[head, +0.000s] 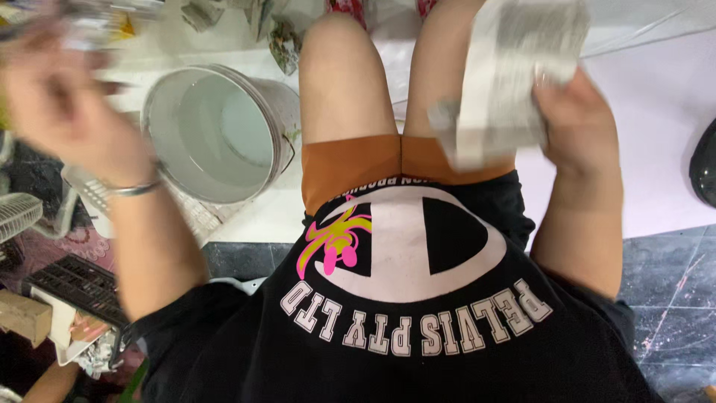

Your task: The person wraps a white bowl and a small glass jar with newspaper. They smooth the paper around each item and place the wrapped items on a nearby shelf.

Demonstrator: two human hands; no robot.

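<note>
Paper [514,67], a pale crumpled wad of it, sits in the right hand [578,123], up over the right thigh. The fingers are curled around its right edge and pressed into it, so the grip is closed on the wad; its lower end hangs loose just above the hem of the orange shorts [373,160]. The left hand [63,97] is raised off to the other side, near the top left corner of the view, and it is so blurred that I cannot tell whether its fingers are spread or closed on anything. A thin bracelet [134,188] rings that wrist. Just beside the left forearm, between it and the left thigh, a grey bucket [280,97] stands on the pale floor, tilted a little toward the person, with clear water in it. The person wears a black shirt [388,328] with a big white round print. A white fan grille [19,213] and a dark crate [74,283] lie at the left edge, below the left arm. Dark tiles [664,298] run along the right side.
</note>
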